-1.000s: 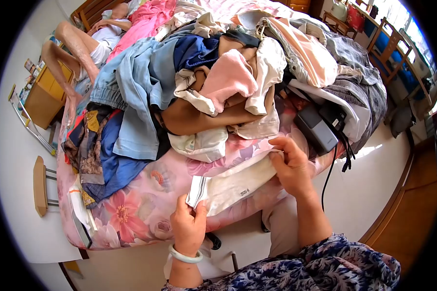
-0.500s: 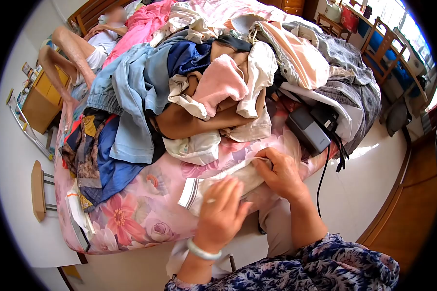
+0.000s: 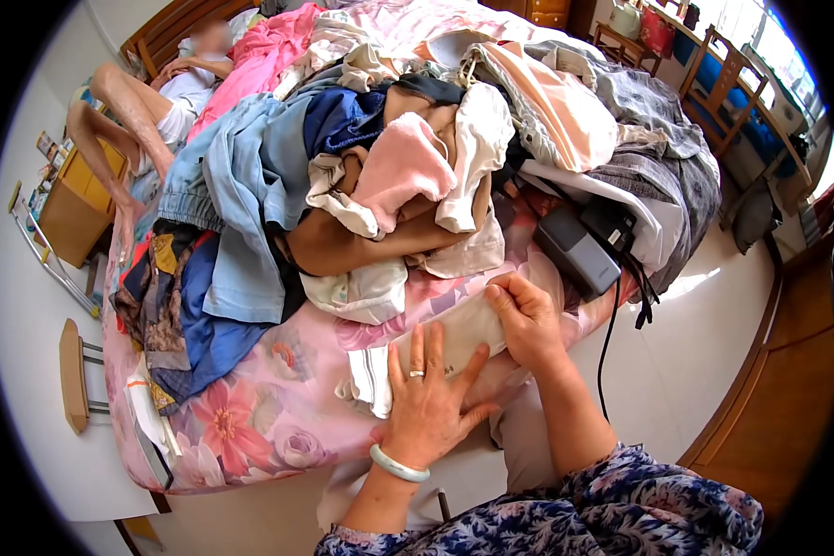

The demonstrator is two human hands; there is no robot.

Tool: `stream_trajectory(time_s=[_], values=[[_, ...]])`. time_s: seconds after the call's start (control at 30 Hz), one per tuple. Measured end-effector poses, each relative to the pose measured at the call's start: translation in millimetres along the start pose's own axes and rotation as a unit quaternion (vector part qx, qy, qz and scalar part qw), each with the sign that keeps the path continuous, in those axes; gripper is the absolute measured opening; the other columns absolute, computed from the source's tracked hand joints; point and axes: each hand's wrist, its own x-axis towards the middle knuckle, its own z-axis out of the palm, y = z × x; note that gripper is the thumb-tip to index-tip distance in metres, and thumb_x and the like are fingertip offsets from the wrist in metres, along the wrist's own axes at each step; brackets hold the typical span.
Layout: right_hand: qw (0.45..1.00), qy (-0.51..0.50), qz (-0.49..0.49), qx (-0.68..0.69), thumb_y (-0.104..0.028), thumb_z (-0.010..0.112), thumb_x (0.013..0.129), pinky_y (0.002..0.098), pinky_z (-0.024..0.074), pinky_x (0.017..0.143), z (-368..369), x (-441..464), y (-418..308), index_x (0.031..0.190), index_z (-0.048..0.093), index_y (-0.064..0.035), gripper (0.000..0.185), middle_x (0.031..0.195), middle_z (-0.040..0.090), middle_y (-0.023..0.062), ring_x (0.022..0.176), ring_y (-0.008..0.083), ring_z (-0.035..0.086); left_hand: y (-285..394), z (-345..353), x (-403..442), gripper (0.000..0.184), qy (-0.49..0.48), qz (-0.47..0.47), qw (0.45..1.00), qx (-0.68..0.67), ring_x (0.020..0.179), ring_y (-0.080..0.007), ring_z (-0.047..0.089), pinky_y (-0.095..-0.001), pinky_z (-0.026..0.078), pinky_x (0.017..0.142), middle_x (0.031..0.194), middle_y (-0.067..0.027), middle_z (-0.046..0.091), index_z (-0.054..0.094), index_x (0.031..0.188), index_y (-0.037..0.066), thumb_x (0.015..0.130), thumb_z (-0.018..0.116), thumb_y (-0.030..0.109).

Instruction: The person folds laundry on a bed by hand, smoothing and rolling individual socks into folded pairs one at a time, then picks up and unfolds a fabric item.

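A white sock (image 3: pixel 369 378) with a striped cuff lies stretched along the front edge of the bed, on the pink floral sheet (image 3: pixel 296 408). My left hand (image 3: pixel 431 398), with a ring and a pale bangle, rests flat on the sock with its fingers spread. At the sock's other end, my right hand (image 3: pixel 526 320) pinches the fabric between thumb and fingers. My left palm covers part of the sock's middle. Just beyond my hands, a white folded cloth (image 3: pixel 361 292) sits at the foot of the clothes pile.
A heap of clothes with blue jeans (image 3: pixel 250 213) and a pink fluffy cloth (image 3: pixel 408 171) covers much of the bed. A grey power bank (image 3: pixel 579 250) with black cables lies at the right. Another person (image 3: pixel 171 107) lies at the far left. A wooden chair (image 3: pixel 721 88) stands far right.
My left hand has come down flat on the sock and spread its fingers. The sock's cuff is now more crumpled. My right hand keeps its pinch on the other end.
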Motion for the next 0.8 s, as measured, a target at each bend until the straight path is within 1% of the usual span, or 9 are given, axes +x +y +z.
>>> stream_trajectory(time_s=[0.03,0.1,0.13,0.2,0.3,0.5,0.67,0.73,0.8], values=[[1.0,-0.002,-0.001,0.001,-0.011,0.061,0.091,0.0242,0.0385,0.054,-0.5,-0.4,-4.3,0.089,0.063,-0.0013,0.01,0.063,0.054,0.0,0.059,0.0071,0.046,-0.3,0.2,-1.1,0.071,-0.005,-0.004,1.0,-0.004,0.138,-0.0451,0.021,-0.0617,0.016,0.107,0.146,-0.0295,0.027,0.05,0.137,0.026,0.076,0.062,0.061],[0.983,0.025,-0.059,-0.173,-0.014,0.061,0.089,0.0321,0.0443,0.053,0.5,-2.0,-24.7,0.086,0.064,-0.003,0.011,0.062,0.06,0.0088,0.054,0.0187,0.057,-2.4,2.3,-1.4,0.071,0.002,0.002,1.0,-0.001,0.137,-0.0451,0.021,-0.0619,0.016,0.107,0.145,-0.0297,0.027,0.05,0.136,0.027,0.076,0.061,0.061],[0.983,0.022,-0.058,-0.171,-0.014,0.061,0.089,0.0321,0.0443,0.053,0.3,-2.1,-20.8,0.086,0.064,-0.003,0.011,0.062,0.06,0.0088,0.054,0.0187,0.057,-3.3,2.6,-2.4,0.07,0.009,0.011,1.0,-0.001,0.137,-0.045,0.022,-0.062,0.016,0.107,0.145,-0.0299,0.028,0.051,0.136,0.027,0.076,0.061,0.062],[0.936,0.02,-0.102,-0.336,-0.019,0.063,0.086,0.041,0.0483,0.056,-5.3,1.5,-10.3,0.082,0.063,-0.0048,0.015,0.066,0.063,0.0149,0.059,0.031,0.063,-4.7,-0.8,-4.9,0.073,0.007,0.009,1.0,0.01,0.137,-0.0454,0.022,-0.0621,0.016,0.107,0.145,-0.0302,0.029,0.049,0.137,0.025,0.076,0.061,0.062],[0.925,0.018,-0.095,-0.368,-0.023,0.063,0.085,0.0439,0.049,0.058,-8.1,0.8,-8.8,0.077,0.059,-0.0058,0.019,0.068,0.063,0.0139,0.064,0.0331,0.063,-4.3,-8.7,-12.7,0.078,-0.011,-0.018,1.0,0.018,0.136,-0.0463,0.023,-0.0621,0.015,0.108,0.144,-0.0305,0.03,0.046,0.14,0.022,0.076,0.061,0.063],[0.913,0.041,-0.158,-0.373,-0.021,0.063,0.083,0.0429,0.0481,0.059,-16.3,0.4,-0.3,0.076,0.057,-0.0059,0.018,0.073,0.061,0.0124,0.067,0.032,0.061,-4.9,-21.3,-37.5,0.09,-0.03,-0.106,0.992,0.053,0.136,-0.0487,0.021,-0.0592,0.011,0.11,0.143,-0.0355,0.027,0.038,0.142,0.006,0.077,0.06,0.063],[0.926,0.039,-0.171,-0.333,-0.013,0.063,0.082,0.0408,0.0484,0.059,-17.7,0.6,-13.9,0.081,0.059,-0.0044,0.01,0.077,0.061,0.0128,0.066,0.0315,0.061,-3.8,-18.4,-40.0,0.088,-0.014,-0.105,0.992,0.061,0.136,-0.0485,0.021,-0.0591,0.011,0.111,0.143,-0.0351,0.028,0.038,0.141,0.005,0.078,0.059,0.062],[0.966,0.079,-0.127,-0.213,-0.008,0.065,0.079,0.0385,0.0486,0.06,-17.8,0.3,-20.9,0.083,0.061,-0.0041,0.006,0.077,0.06,0.0127,0.066,0.0317,0.06,-4.0,-19.3,-39.9,0.087,-0.009,-0.108,0.992,0.061,0.136,-0.0483,0.021,-0.0591,0.011,0.111,0.143,-0.0343,0.028,0.039,0.141,0.004,0.079,0.059,0.062],[0.97,0.048,-0.137,-0.197,-0.006,0.066,0.078,0.0376,0.0487,0.06,-17.3,-3.8,-32.8,0.083,0.061,-0.0037,0.006,0.077,0.06,0.0127,0.066,0.0315,0.06,-1.5,-22.6,-39.4,0.086,0.009,-0.096,0.994,0.05,0.137,-0.0459,0.023,-0.0584,0.012,0.111,0.144,-0.0307,0.03,0.039,0.139,0.002,0.079,0.061,0.059]])
